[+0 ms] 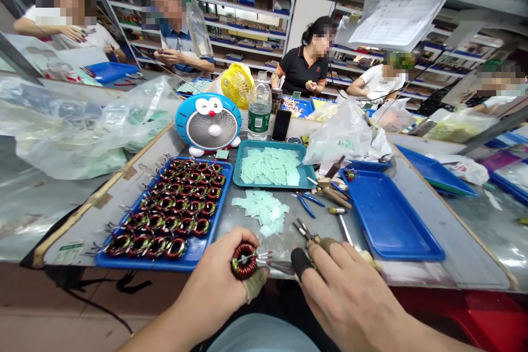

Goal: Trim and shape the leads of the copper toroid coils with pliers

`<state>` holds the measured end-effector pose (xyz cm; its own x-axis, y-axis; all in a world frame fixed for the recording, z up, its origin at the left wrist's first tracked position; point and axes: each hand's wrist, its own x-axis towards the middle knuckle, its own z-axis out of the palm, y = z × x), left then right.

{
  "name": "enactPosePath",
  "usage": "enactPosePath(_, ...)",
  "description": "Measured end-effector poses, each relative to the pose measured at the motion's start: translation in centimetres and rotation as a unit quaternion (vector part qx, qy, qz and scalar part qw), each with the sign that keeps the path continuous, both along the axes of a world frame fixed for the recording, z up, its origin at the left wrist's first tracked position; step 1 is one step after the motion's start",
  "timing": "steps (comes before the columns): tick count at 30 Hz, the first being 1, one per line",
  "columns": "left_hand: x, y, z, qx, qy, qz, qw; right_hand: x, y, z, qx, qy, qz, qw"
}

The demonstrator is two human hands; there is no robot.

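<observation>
My left hand, a cloth cover on its thumb, grips a toroidal coil upright near the table's front edge. Reddish-brown wire winds round its ring, and several bare leads point right. My right hand is closed round a pair of pliers, with their jaws showing beyond the fingers and the handles mostly hidden. It wears a black cover on one finger. A dark, pointed shape between the hands is too blurred to name. Left of my hands, a blue tray holds rows of similar coils.
Pale green sheets lie in a loose pile and in a teal tray. Blue-handled pliers and other tools lie before a blue tray at right. Behind stand a blue fan and a bottle. Several people sit beyond.
</observation>
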<state>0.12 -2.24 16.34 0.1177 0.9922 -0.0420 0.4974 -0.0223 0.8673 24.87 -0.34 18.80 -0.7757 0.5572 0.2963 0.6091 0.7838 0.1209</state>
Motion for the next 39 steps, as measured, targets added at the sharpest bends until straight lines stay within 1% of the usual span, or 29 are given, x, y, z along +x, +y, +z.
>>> enactPosePath(3, -0.1, -0.1, -0.5, -0.022, -0.052, 0.011, 0.998, -0.2, -0.2, -0.3, 0.011, 0.024, -0.008, 1.000)
enactPosePath(5, -0.6, -0.1, -0.9, -0.051, -0.136, 0.022, 0.989, 0.1, -0.2, -0.4, -0.010, 0.055, -0.016, 0.998)
enactPosePath(6, -0.9, -0.1, -1.1, -0.072, -0.195, 0.021, 0.978, 0.4, -0.2, -0.5, -0.033, 0.076, -0.021, 0.996)
enactPosePath(7, -1.2, 0.0, -1.4, -0.093, -0.264, 0.014, 0.960, 0.8, -0.2, -0.8, -0.060, 0.098, -0.029, 0.993)
enactPosePath(8, -1.4, 0.0, -1.7, -0.115, -0.341, 0.002, 0.933, 1.2, -0.3, -1.2, -0.087, 0.121, -0.038, 0.988)
enactPosePath(9, -1.6, 0.0, -2.1, -0.136, -0.420, -0.011, 0.897, 1.6, -0.5, -1.8, -0.112, 0.142, -0.047, 0.982)
enactPosePath(11, -1.5, 0.0, -3.2, -0.166, -0.558, -0.026, 0.813, 2.0, -1.0, -3.1, -0.163, 0.168, -0.060, 0.970)
enactPosePath(12, -1.3, -0.1, -3.8, -0.178, -0.607, -0.024, 0.775, 2.0, -1.4, -3.8, -0.194, 0.172, -0.061, 0.964)
enactPosePath(13, -1.0, -0.2, -4.5, -0.188, -0.640, -0.017, 0.745, 1.8, -1.7, -4.3, -0.228, 0.173, -0.062, 0.956)
enactPosePath(14, -0.7, -0.3, -5.1, -0.199, -0.659, -0.011, 0.725, 1.6, -2.0, -4.6, -0.259, 0.174, -0.065, 0.948)
enactPosePath(16, -0.2, -0.6, -6.2, -0.218, -0.679, -0.004, 0.701, 0.9, -2.3, -4.6, -0.303, 0.186, -0.080, 0.931)
enactPosePath(18, 0.1, -0.8, -6.8, -0.231, -0.691, -0.006, 0.685, 0.4, -2.2, -4.1, -0.320, 0.212, -0.102, 0.918)
enactPosePath(20, 0.0, -0.8, -7.0, -0.241, -0.697, -0.015, 0.675, 0.0, -2.0, -3.7, -0.323, 0.234, -0.112, 0.910)
enactPosePath(21, -0.1, -0.7, -7.0, -0.244, -0.697, -0.019, 0.674, -0.2, -2.0, -3.6, -0.319, 0.238, -0.110, 0.911)
enactPosePath(23, -0.3, -0.6, -6.9, -0.244, -0.693, -0.029, 0.678, -0.7, -1.9, -3.6, -0.296, 0.235, -0.093, 0.921)
enactPosePath(25, -0.4, -0.4, -6.9, -0.238, -0.676, -0.047, 0.696, -1.3, -1.8, -3.8, -0.256, 0.222, -0.077, 0.938)
enactPosePath(26, -0.5, -0.4, -6.8, -0.230, -0.657, -0.058, 0.715, -1.6, -1.8, -3.7, -0.234, 0.213, -0.070, 0.946)
enactPosePath(27, -0.5, -0.3, -6.7, -0.216, -0.632, -0.069, 0.741, -1.9, -1.8, -3.6, -0.213, 0.204, -0.067, 0.953)
enactPosePath(29, -0.7, -0.3, -6.4, -0.176, -0.561, -0.077, 0.805, -2.5, -1.6, -3.1, -0.177, 0.182, -0.064, 0.965)
enactPosePath(31, -1.0, -0.3, -6.0, -0.135, -0.480, -0.071, 0.864, -2.9, -1.3, -2.4, -0.150, 0.163, -0.062, 0.973)
enactPosePath(32, -1.2, -0.3, -5.7, -0.121, -0.444, -0.066, 0.885, -3.1, -1.2, -2.1, -0.139, 0.155, -0.060, 0.976)
enactPosePath(33, -1.2, -0.3, -5.5, -0.112, -0.417, -0.060, 0.900, -3.2, -1.1, -1.8, -0.126, 0.148, -0.058, 0.979)
enactPosePath(35, -1.3, -0.3, -5.2, -0.099, -0.390, -0.051, 0.914, -3.4, -0.9, -1.5, -0.105, 0.137, -0.053, 0.984)
enactPosePath(39, -0.7, -0.7, -4.8, -0.079, -0.385, -0.024, 0.919, -3.4, -0.7, -1.6, -0.069, 0.122, -0.047, 0.989)
